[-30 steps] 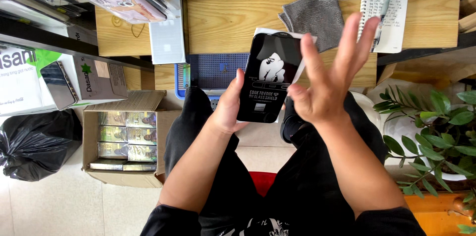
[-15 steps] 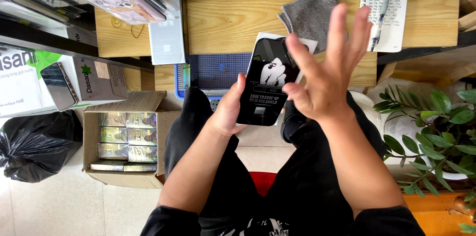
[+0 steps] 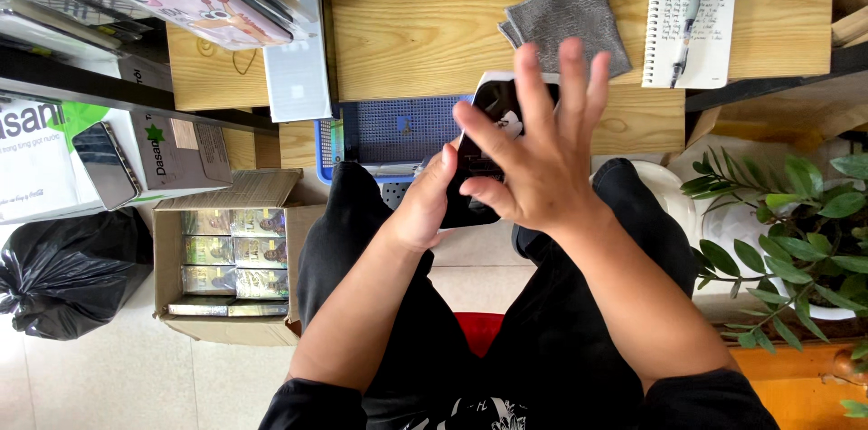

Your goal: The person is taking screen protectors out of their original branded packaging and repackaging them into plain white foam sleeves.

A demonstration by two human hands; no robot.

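Above the lap, centre of view: two bare hands meet around one dark phone-shaped package (image 3: 484, 154), held in the air in front of the wooden desk (image 3: 425, 32).
Left hand (image 3: 425, 204): comes up from the lower left with the forearm bare; it clasps the package's lower left edge, thumb laid up along that side, the other fingers hidden behind it.
Right hand (image 3: 542, 163): spread open and gripping nothing, all five fingers splayed and pointing up and away; the palm sits over the package's right half, and whether it touches cannot be told.
Package axis: long axis runs near and far, tilted slightly right at the top; the top end points toward the desk, the printed dark face turned up toward the camera.
Package position: over the gap between the knees, its top end overlapping the desk's front edge and just right of the blue basket (image 3: 398, 127).
Count on desk: one grey cloth (image 3: 565, 28), one spiral notepad (image 3: 692, 32) with one pen (image 3: 684, 28) lying on it.
Count at floor: one open cardboard box (image 3: 231, 254) of small packs, one black bag (image 3: 68, 272), one potted plant (image 3: 796, 231).
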